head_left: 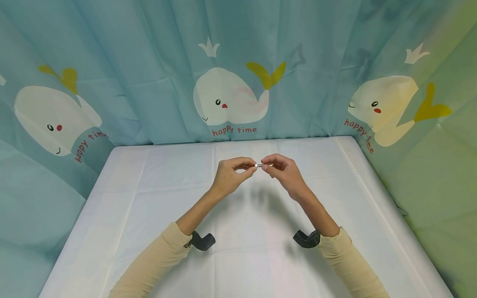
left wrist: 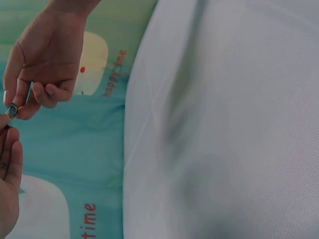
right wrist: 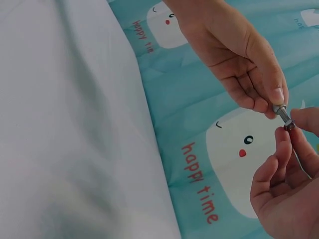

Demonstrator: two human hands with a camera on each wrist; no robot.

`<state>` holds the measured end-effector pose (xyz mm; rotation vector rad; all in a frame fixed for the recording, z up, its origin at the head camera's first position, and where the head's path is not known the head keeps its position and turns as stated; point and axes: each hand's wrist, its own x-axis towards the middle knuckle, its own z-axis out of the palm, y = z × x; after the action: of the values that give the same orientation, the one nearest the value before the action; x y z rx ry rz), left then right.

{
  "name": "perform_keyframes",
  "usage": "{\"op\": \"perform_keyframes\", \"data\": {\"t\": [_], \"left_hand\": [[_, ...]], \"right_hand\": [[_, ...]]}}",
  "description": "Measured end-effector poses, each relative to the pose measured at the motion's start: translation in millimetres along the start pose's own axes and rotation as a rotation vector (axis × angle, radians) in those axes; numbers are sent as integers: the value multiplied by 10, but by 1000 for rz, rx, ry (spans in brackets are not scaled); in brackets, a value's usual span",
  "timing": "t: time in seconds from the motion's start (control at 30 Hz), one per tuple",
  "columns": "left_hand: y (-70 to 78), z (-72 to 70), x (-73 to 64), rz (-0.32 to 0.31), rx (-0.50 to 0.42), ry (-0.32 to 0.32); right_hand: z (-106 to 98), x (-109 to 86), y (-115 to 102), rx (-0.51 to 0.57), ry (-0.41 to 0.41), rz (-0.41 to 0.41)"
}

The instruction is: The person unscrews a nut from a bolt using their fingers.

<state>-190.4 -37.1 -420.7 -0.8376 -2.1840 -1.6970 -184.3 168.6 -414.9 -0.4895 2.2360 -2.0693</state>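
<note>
Above the far part of the table, both hands meet at a small silver bolt (right wrist: 283, 114) with a threaded shaft. My left hand (head_left: 232, 176) pinches one end of the bolt between thumb and fingertips. At the other end, a dark hex nut (right wrist: 289, 125) sits at the tip of the shaft, and my right hand (head_left: 287, 173) pinches it with thumb and fingers. In the left wrist view the bolt is partly hidden by the fingertips. How far the nut is threaded on, I cannot tell.
A white cloth covers the table (head_left: 242, 256). Behind it and along the sides hangs a blue-green curtain (head_left: 156, 62) printed with whales. Black curved mounts (head_left: 203, 241) stick out from both wrists over the table.
</note>
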Motion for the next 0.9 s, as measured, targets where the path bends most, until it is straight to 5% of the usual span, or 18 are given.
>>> {"op": "perform_keyframes", "data": {"t": [0.43, 0.9], "left_hand": [[-1, 8, 2, 2, -2, 3], [5, 20, 3, -18, 12, 11]], "right_hand": [[-5, -13, -36, 48, -37, -24], [-8, -10, 14, -32, -17, -4]]}}
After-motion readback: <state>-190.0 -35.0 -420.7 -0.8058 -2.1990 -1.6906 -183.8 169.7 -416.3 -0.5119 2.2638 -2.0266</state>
